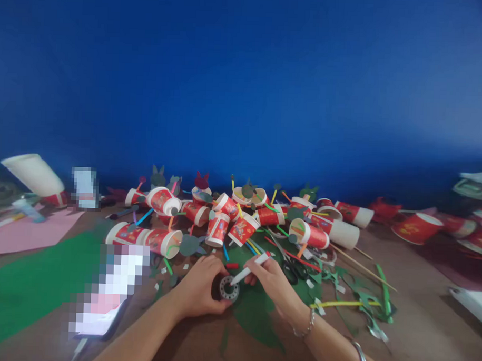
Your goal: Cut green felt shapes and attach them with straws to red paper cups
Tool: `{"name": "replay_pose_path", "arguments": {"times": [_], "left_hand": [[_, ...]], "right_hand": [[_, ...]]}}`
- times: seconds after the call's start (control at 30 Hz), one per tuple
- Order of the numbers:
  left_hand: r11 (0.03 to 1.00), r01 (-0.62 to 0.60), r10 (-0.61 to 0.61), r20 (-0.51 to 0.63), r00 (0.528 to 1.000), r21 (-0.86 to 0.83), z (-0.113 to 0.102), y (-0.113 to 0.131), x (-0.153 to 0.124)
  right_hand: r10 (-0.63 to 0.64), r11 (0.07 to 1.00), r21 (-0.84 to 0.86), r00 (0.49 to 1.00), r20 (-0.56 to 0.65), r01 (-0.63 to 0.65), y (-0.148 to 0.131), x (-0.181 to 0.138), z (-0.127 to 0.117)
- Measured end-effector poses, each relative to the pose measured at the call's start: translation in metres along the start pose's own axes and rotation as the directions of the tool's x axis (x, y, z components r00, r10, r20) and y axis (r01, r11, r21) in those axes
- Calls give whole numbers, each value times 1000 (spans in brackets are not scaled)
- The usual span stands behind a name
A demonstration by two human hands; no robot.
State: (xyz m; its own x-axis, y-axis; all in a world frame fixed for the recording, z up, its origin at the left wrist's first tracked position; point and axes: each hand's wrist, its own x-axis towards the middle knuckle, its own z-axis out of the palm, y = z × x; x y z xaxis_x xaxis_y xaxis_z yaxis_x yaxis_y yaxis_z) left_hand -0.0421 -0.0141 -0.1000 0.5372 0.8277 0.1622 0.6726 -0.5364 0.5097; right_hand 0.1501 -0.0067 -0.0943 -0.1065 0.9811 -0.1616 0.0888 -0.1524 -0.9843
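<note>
You are pressing your left hand (pixel 199 290) down around a small round tape roll with a dark rim and pale core (pixel 229 288), fingers curled against its left side so it is lying flat on a dark green sheet of craft paper (pixel 256 312) in front of you. Your right hand (pixel 275 284) is pinching a slim white marker pen with a red cap end (pixel 250 269), its tip touching the top edge of the roll. Both grips are closed on what they hold.

The roll looks light and stiff, likely to skid on the smooth paper, so you are doing well to pin it from the side and top rather than lift it. The paper beneath is thin and soft, and will probably crease or shift if you lean on it. The pen is light and rigid; holding it near the tip gives the steadier line.

Just beyond your right hand, black-handled scissors (pixel 291 270) are lying among green paper offcuts (pixel 359 300) and thin wooden sticks (pixel 362 266). To your left, a larger bright green sheet (pixel 32 281) and a pink sheet (pixel 29 228) are covering the brown table (pixel 418 323). Farther back, a heap of red-and-white paper cups with coloured straws and paper ears (pixel 224 217) is crowding the space ahead, near enough to hamper any forward reach. Behind stands a plain blue wall (pixel 244 86).
</note>
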Motion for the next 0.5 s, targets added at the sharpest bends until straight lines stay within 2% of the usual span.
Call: {"name": "replay_pose_path", "arguments": {"times": [0.27, 0.5], "left_hand": [[998, -17, 20, -52, 998, 56, 3, 2, -4], [998, -30, 34, -57, 998, 56, 3, 1, -4]], "right_hand": [[-224, 940, -265, 975, -7, 214, 6, -18, 17], [-261, 919, -308, 965, -9, 246, 7, -28, 22]]}}
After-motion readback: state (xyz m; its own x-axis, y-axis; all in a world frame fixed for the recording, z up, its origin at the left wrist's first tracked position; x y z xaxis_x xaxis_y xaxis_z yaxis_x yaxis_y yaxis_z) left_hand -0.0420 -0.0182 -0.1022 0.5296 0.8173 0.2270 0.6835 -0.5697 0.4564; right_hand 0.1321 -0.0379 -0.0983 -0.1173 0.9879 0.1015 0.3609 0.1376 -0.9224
